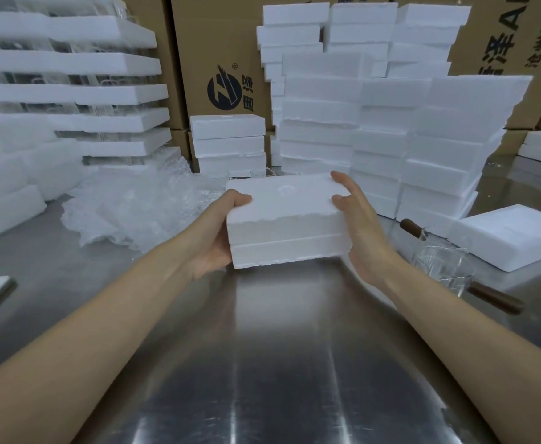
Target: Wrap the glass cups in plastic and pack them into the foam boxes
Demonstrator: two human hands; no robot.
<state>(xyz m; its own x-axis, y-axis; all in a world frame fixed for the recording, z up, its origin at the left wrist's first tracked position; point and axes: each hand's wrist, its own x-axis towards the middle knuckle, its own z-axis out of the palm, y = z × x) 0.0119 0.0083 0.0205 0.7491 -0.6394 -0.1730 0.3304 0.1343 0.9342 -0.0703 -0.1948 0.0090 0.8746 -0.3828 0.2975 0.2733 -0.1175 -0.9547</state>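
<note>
1. The left hand (213,241) and right hand (363,232) clamp a closed box (286,219) by its ends, fingers (339,179) curled over the lid, probably to keep both halves together.
2. The box hovers over the centre of the surface (278,363).
3. Cups (445,267) wait at right, plastic (134,206) at left, both within reach.

Both arms stretched forward, bare. Left hand (213,238) curled, thumb on top. Right hand (359,225) curled too, fingers spread, palms facing each other.
</note>
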